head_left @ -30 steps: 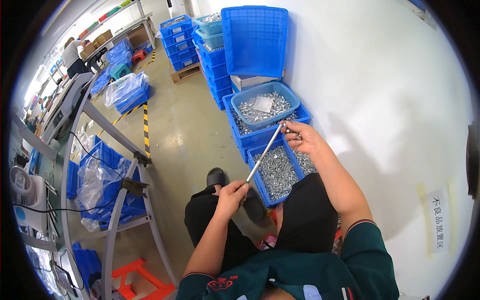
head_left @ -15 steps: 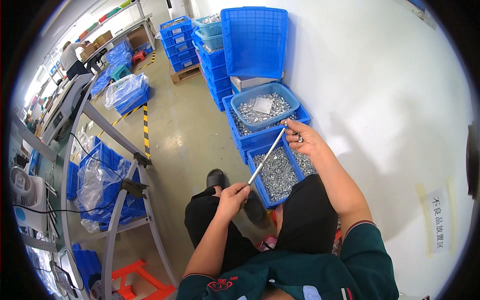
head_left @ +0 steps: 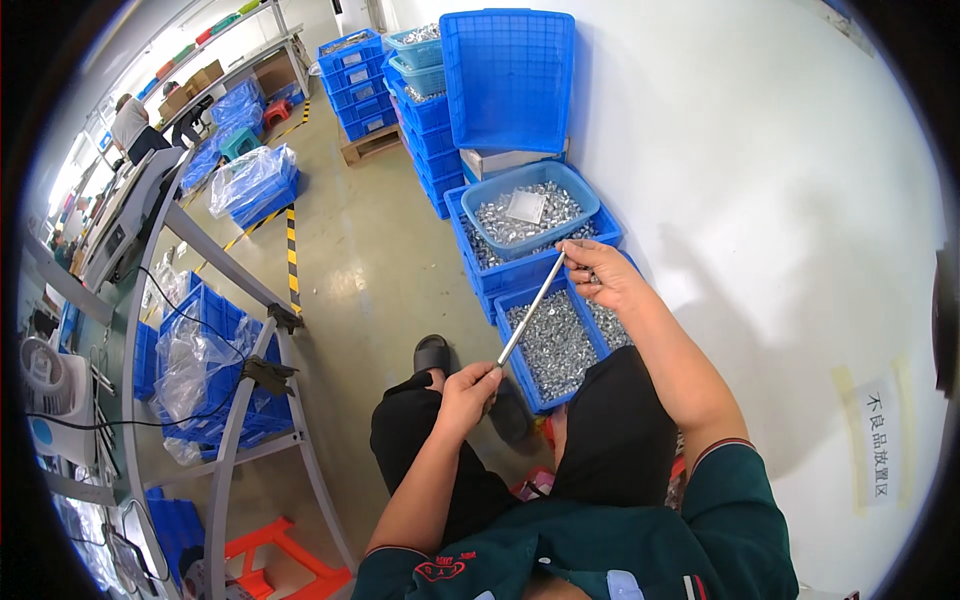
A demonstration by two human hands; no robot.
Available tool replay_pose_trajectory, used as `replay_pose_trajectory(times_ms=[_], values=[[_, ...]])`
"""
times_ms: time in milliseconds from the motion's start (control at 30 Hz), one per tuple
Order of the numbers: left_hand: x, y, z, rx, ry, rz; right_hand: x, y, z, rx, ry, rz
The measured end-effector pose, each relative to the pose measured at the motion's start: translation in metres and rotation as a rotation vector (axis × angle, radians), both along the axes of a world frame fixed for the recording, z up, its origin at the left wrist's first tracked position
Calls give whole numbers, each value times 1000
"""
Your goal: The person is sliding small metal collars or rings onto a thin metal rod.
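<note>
A thin, straight metal rod (head_left: 530,312) slants up and to the right between my two hands. My left hand (head_left: 466,402) is closed around its lower end, above my left knee. At the upper end, the thumb and fingertips of my right hand (head_left: 608,276) pinch the tip. Small shiny metal pieces (head_left: 592,279) are tucked in the curled fingers of that hand; their exact kind is too small to tell. Below the rod lies a blue bin (head_left: 517,372) full of small silvery metal parts. A light-blue tub (head_left: 510,251) of larger metal pieces sits just beyond my right hand.
The tub rests on a big blue crate (head_left: 476,284), and an upright blue crate (head_left: 508,85) stands behind. Stacked crates (head_left: 432,150) line the far wall. At left are a grey-framed workbench (head_left: 232,440), plastic-covered crates (head_left: 205,345) and an orange stool (head_left: 285,560). A person (head_left: 132,125) works far left.
My right fingertips have shifted slightly left with the rod's upper end, so the rod stands a little steeper. My left hand has hardly moved.
</note>
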State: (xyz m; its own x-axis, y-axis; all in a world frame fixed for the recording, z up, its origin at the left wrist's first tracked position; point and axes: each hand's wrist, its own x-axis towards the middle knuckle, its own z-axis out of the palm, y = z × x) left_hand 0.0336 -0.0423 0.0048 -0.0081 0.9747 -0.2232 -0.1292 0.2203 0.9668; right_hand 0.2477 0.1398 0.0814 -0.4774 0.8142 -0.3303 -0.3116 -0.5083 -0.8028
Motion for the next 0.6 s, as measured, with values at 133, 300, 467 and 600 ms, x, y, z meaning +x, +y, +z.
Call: replay_pose_trajectory(times_ms=[133,300,467,600], values=[[6,1,5,-72,-24,-8,-6,-3,-3,45,-87,-84],[9,6,7,-85,-119,-22,-20,-15,-5,75,-351,202],[7,10,5,-92,-106,-11,-12,-16,5,152,-582,440],[7,10,9,-98,-106,-18,10,0,1,34,-327,254]])
